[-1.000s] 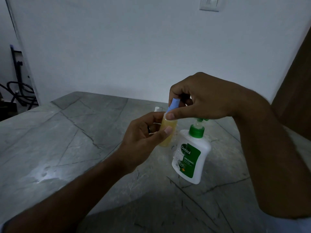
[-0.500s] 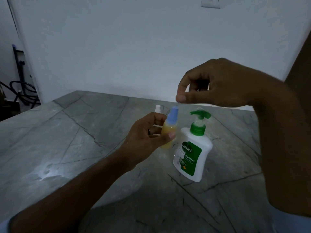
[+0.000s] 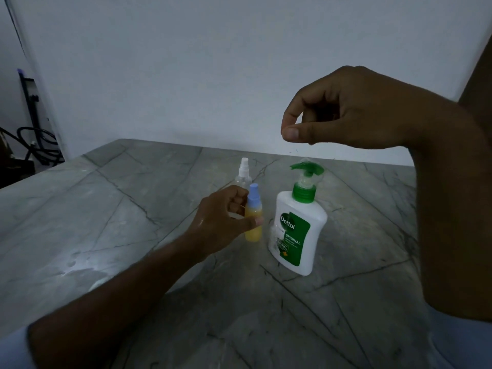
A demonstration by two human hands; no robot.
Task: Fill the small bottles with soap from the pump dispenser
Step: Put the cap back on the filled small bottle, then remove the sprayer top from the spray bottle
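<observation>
Here, yellow bottle vertical, cap up.

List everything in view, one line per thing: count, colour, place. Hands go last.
small filled bottle: one, yellow soap with a blue cap, just left of the dispenser, held
small clear bottle: one, clear with a white spray top, on the table behind the filled bottle
pump dispenser: one, white with a green pump and label, centre of the table
table: one, grey veined stone
wall: one, white, behind the table
cables: a few, black, far left by the wall
left hand: grips the filled bottle
right hand: raised above the dispenser, fingers curled, holding nothing visible
</observation>
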